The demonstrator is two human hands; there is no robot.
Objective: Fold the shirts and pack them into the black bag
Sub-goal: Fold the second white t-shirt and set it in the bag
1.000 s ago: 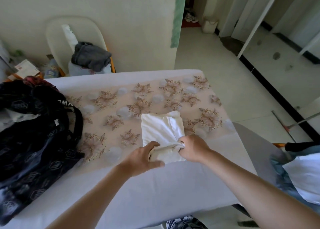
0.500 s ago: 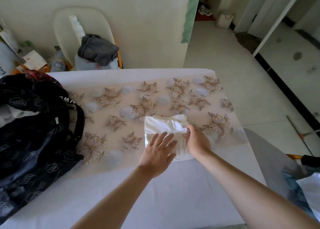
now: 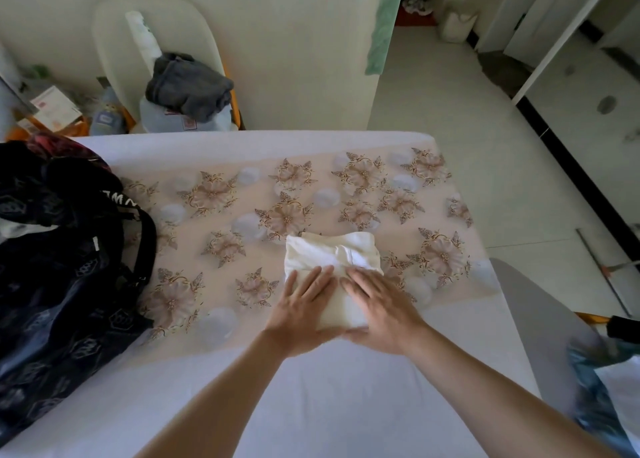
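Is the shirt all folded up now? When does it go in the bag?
Nearly! The white shirt is folded into a small bundle on the flowery cloth. The left hand and right hand press it flat. Left to do: put it into the black bag on the left.
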